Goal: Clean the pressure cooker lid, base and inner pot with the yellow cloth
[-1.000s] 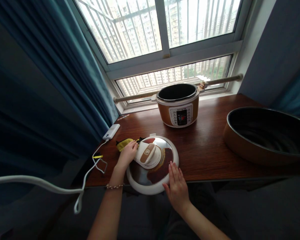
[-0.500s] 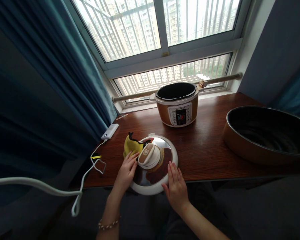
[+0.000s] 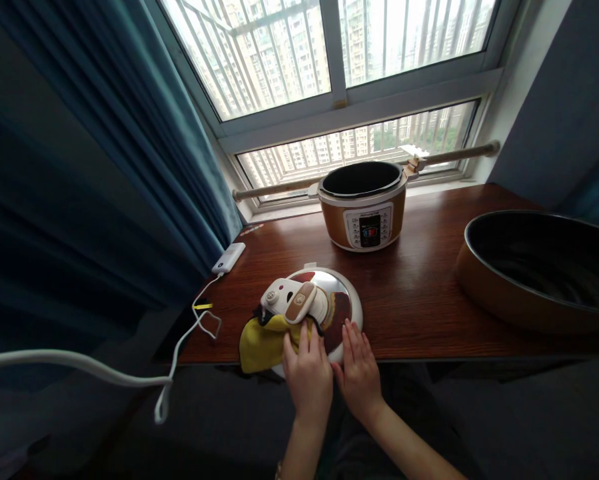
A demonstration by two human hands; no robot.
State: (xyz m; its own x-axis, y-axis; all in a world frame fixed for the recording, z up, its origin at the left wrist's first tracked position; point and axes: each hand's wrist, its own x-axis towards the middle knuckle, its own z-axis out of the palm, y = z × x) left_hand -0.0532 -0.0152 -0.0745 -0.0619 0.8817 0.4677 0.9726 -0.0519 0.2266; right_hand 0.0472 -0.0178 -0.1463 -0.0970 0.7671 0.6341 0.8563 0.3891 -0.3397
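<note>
A round pressure cooker lid [image 3: 340, 303] lies near the table's front edge, with a white rim, shiny top and brown-and-white handle [image 3: 300, 303]. My left hand [image 3: 309, 373] presses a yellow cloth [image 3: 262, 345] with dark edging onto the lid's near side, just below the handle; its fingers are bent over the cloth. Part of the cloth hangs past the lid to the left. On the lid's near right side, my right hand [image 3: 360, 370] rests with fingers stretched out over the rim and thumb apart. The hands and cloth hide the lid's near part.
A brown electric pressure cooker [image 3: 364, 210] stands lidless by the window. To the right sits a large dark-lined oval pan [image 3: 499, 293]. A white power bank [image 3: 228, 258] with a white cable [image 3: 179, 347] lies at the left edge, beside blue curtains [image 3: 179, 133].
My left hand has swept the cloth from the lid's far left to its near side, uncovering the valve area left of the handle. My right hand stays on the rim. The view has shifted slightly.
</note>
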